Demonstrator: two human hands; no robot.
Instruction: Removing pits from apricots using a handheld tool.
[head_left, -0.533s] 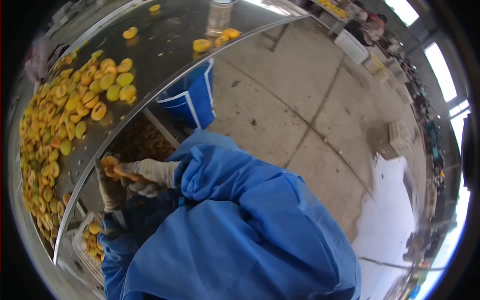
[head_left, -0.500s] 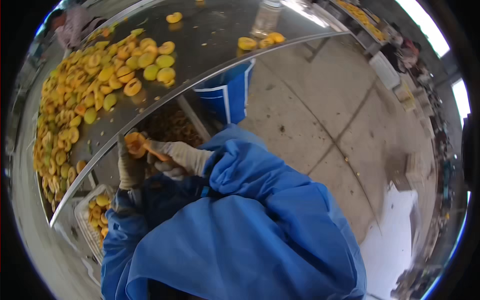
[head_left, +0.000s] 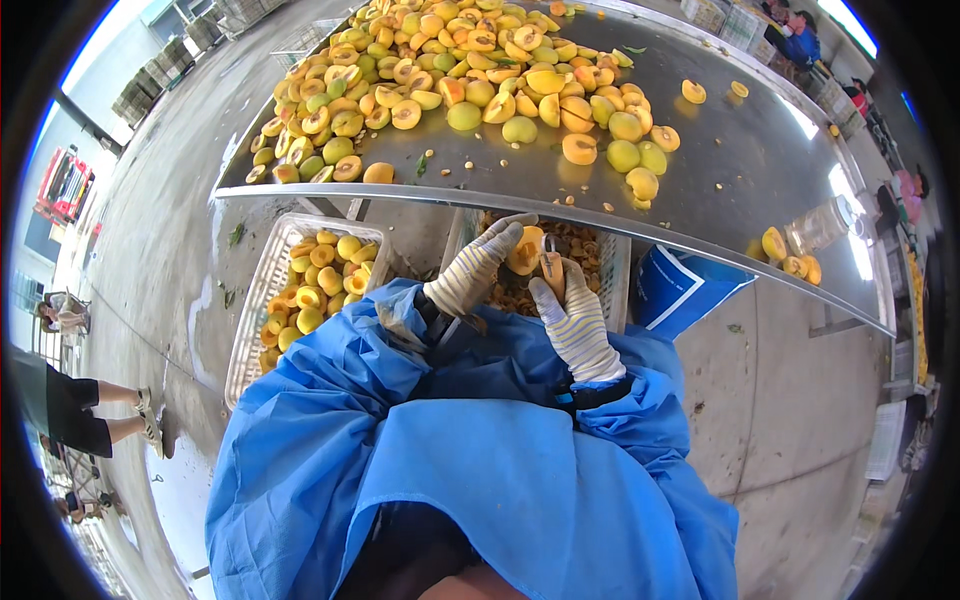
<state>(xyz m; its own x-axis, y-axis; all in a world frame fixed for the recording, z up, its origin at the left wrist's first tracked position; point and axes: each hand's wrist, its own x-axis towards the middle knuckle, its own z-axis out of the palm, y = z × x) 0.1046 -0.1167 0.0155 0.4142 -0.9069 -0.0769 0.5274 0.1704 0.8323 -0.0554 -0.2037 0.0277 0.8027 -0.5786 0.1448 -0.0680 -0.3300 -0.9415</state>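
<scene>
A halved yellow peach (head_left: 525, 250) is in my left hand (head_left: 474, 270), cut side showing, held between the thumb and fingers. My right hand (head_left: 582, 330) grips a small pitting tool (head_left: 551, 264) by its orange-brown handle. The tool's short metal tip is beside the peach half; whether it touches the flesh I cannot tell. Both hands wear striped knit gloves. Below them a crate (head_left: 616, 285) holds brown-orange peach scraps (head_left: 577, 252). Just beyond my hands, many peach halves (head_left: 406, 114) are heaped on the metal table (head_left: 720, 150).
The table's raised metal edge (head_left: 420, 192) runs in front of me. Left of my arm stands a white crate (head_left: 262, 300) of peach halves. A blue bag (head_left: 690, 290) hangs at the right, below a clear jar (head_left: 818, 228). A person's legs (head_left: 115, 415) show at the far left.
The view has swung round, so the table now spans straight ahead and the hands appear nearer the middle. The peach half and the tool are still held.
</scene>
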